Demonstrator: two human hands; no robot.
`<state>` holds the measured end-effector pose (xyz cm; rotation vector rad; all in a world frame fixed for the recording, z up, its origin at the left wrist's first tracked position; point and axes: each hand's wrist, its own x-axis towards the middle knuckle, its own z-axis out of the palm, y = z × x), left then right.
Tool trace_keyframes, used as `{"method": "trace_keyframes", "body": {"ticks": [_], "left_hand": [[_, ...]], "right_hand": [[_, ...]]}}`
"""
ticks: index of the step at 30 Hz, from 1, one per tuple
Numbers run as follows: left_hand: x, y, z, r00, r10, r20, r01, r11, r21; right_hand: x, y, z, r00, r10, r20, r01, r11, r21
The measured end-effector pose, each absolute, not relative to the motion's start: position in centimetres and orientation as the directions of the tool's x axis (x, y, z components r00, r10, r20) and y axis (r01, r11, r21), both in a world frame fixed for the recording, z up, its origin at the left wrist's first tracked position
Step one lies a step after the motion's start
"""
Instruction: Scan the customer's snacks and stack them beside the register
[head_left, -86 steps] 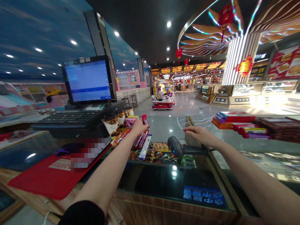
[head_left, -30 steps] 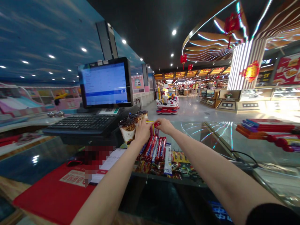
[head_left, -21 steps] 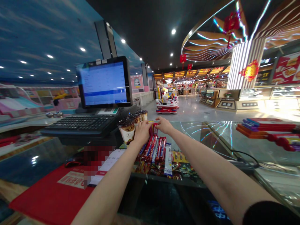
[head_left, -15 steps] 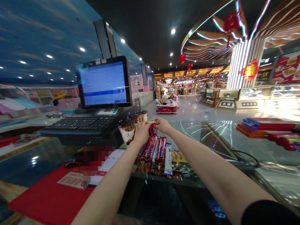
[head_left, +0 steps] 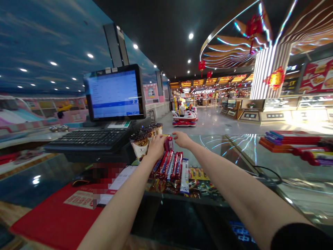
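My left hand (head_left: 156, 147) reaches over the counter with its fingers bent onto a small dark-red candy packet (head_left: 169, 143); its palm side is hidden. Just to the right of that packet, my right hand (head_left: 182, 140) hovers with its fingers slightly apart and nothing visible in them. In front of both hands lies a row of red Mentos rolls (head_left: 170, 165), side by side. A slim white-and-blue stick packet (head_left: 185, 176) lies at the right end of the row. Lidded brown-and-white cups (head_left: 140, 145) stand close by the left hand.
A monitor (head_left: 114, 93) and black keyboard (head_left: 85, 139) stand at the left, above a red mat (head_left: 52, 211) with a mouse (head_left: 82, 178). Stacked colourful boxes (head_left: 291, 140) lie at the right on the glass counter (head_left: 215, 147). A black cable (head_left: 273, 171) curves nearby.
My right hand's fingers have come away from the red packet, leaving a small gap. My left hand stays at the packet. The view has shifted slightly.
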<state>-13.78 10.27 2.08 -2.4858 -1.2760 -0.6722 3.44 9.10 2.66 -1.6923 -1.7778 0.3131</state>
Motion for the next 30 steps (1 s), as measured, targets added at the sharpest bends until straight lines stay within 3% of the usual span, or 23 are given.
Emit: {"method": "trace_keyframes", "body": {"ticks": [21, 30], "left_hand": [[-7.8, 5.7, 5.2, 0.582, 0.631, 0.513, 0.774, -0.624, -0.110], [-3.2, 3.9, 4.8, 0.638, 0.623, 0.453, 0.714, -0.699, -0.043]], "right_hand": [[14.1, 1.2, 3.6, 0.185, 0.953, 0.241, 0.750, 0.022, -0.661], [21.8, -4.9, 1.4, 0.322, 0.919, 0.226, 0.710, -0.076, -0.700]]}}
